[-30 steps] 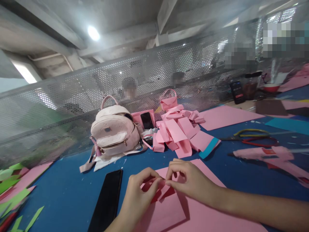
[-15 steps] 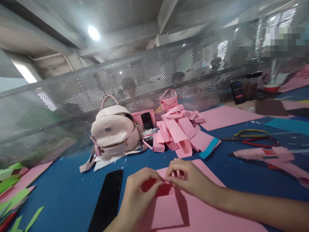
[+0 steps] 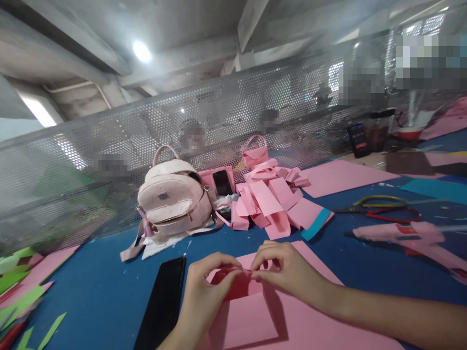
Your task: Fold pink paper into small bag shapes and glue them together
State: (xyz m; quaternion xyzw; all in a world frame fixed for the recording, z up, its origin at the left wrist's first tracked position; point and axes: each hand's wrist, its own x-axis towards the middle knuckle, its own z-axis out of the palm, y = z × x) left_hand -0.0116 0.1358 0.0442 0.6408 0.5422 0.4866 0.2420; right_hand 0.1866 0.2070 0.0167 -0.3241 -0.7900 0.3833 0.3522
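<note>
A folded pink paper box (image 3: 244, 318) stands with its opening toward the top, on a large pink sheet (image 3: 321, 321). My left hand (image 3: 211, 287) pinches its far rim between thumb and fingers. Close beside it, my right hand (image 3: 284, 265) pinches the same rim from the right, the two sets of fingertips almost touching. What exactly lies between the fingertips is partly hidden. Left of the box lies a black phone (image 3: 160, 301).
A pink backpack (image 3: 175, 194) and a heap of pink paper pieces (image 3: 270, 194) stand along a perforated metal screen (image 3: 146, 121). Scissors (image 3: 383, 206) and a pink glue gun (image 3: 401, 233) lie at right. Green paper strips (image 3: 53, 330) are at far left.
The box's opening shows wider, and its near wall tilts more toward me. My hands keep their pinch on the far rim, with only slight finger movement.
</note>
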